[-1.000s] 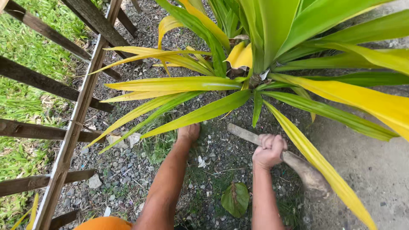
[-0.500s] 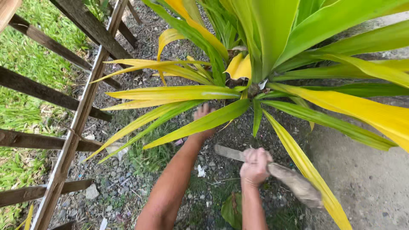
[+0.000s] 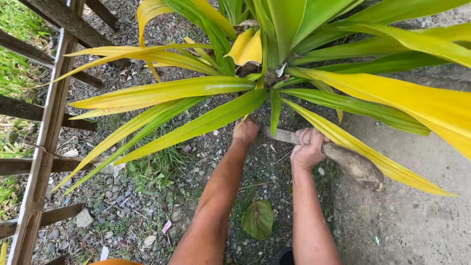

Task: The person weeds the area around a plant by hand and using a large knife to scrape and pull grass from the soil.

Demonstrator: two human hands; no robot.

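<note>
Right hand (image 3: 308, 147) grips wooden tool handle (image 3: 351, 162); left hand (image 3: 245, 131) under plant (image 3: 274, 59) leaves, gravel (image 3: 147, 206).

An outdoor garden or yard beside a home. A large plant with long green and yellow strap-shaped leaves (image 3: 274, 73) grows from grey gravel ground (image 3: 122, 206), a weathered wooden slat fence (image 3: 44, 142) borders green grass (image 3: 19, 73), and a pale concrete path (image 3: 417, 216) lies alongside.

We see the broad-leaved yellow-green plant (image 3: 294, 64) ahead, the weathered wooden fence (image 3: 44, 147) left of it. Under its leaves lies the grey wooden stick (image 3: 351, 164), the fallen round green leaf (image 3: 258, 219) nearer us on the gravel.
</note>
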